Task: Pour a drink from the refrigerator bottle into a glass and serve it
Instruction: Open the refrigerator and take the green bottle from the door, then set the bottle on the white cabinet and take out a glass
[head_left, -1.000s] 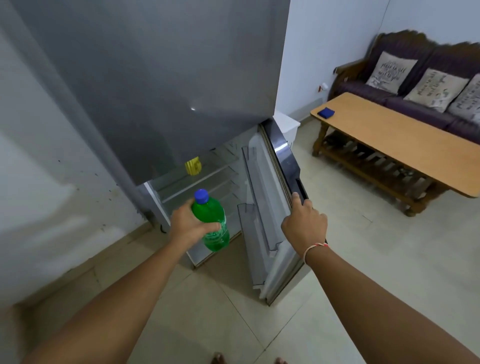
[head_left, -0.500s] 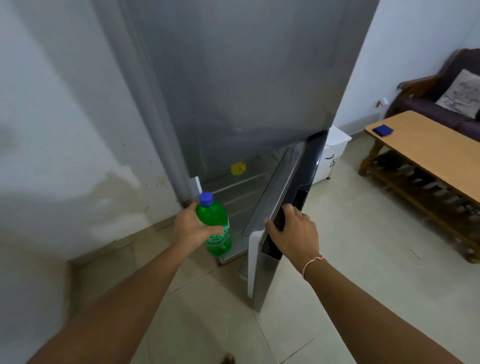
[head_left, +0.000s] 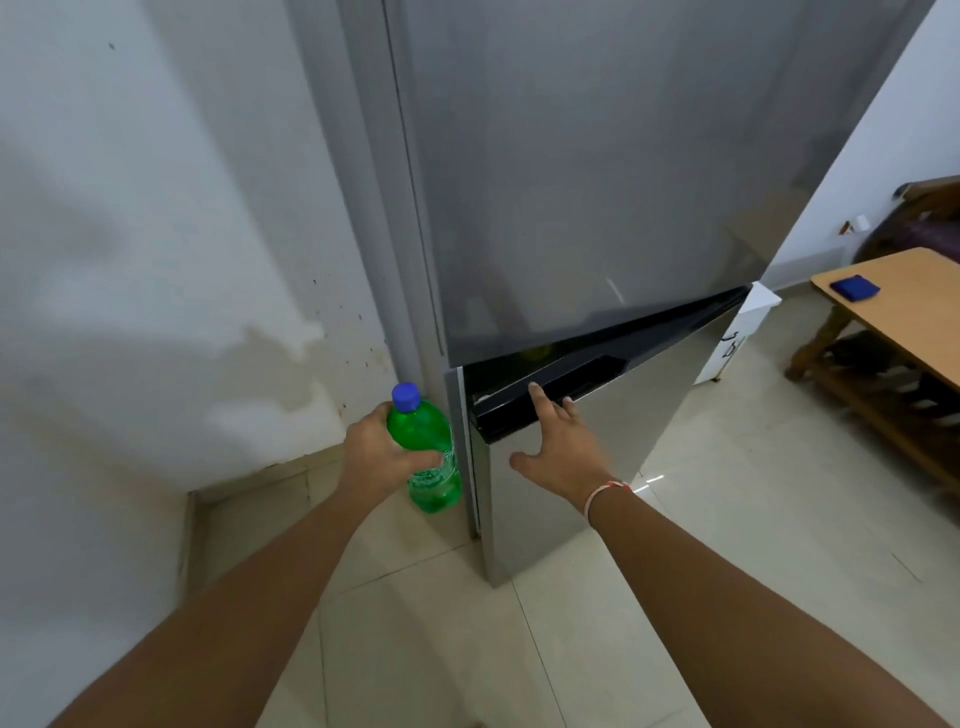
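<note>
A green plastic bottle with a blue cap is upright in my left hand, whose fingers curl round its middle, left of the grey refrigerator. My right hand lies flat with straight fingers against the refrigerator's lower door, fingertips at the black handle recess. The lower door stands only a narrow gap from closed. No glass is in view.
A white stained wall is on the left. A low wooden table with a blue cloth stands at the right, a dark sofa behind it. A small white cabinet sits beside the refrigerator. Pale floor tiles lie below.
The lower refrigerator door has swung from wide open to nearly closed under my right hand, whose fingers have straightened. My view turned left; the bottle stays in my left hand.
</note>
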